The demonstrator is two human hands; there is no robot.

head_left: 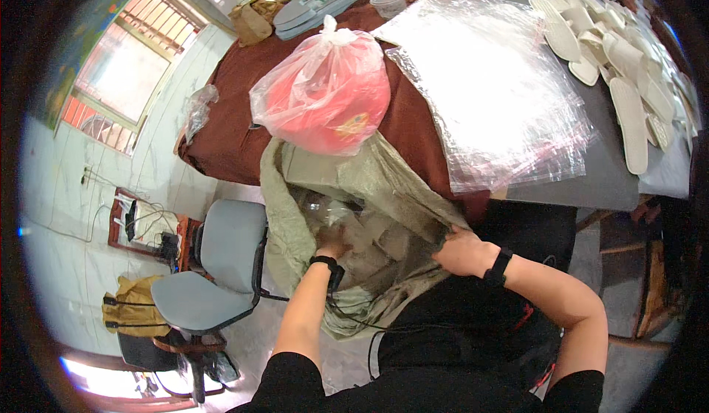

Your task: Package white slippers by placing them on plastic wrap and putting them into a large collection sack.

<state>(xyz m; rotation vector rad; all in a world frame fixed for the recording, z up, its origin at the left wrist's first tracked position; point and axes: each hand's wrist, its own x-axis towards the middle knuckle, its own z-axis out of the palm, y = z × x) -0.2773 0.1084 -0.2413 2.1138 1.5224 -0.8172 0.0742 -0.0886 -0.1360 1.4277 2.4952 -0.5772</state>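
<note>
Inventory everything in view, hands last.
sack: one, pale green, centre
sack contents: count unclear, greyish, inside
tied bag: one, translucent over red, on table
plastic sleeves: many, clear, on table
slippers: many, cream, table right
tub: one, clear, far table
table: one, brown and grey, ahead
chair: one, grey, left
fabric item: one, mustard, beside chair
window: one, pale, left wall
wristbands: two, black, on wrists
left hand: one, bare, in sack
right hand: one, bare, sack's rim

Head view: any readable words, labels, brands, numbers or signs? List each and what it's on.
No readable text anywhere.
Yellow marking on the pink bundle: too blurred to tell if it's lettering.
Clear plastic bags: glare, nothing legible.
Greenish sack: nothing legible.
White slippers: nothing legible.
</note>
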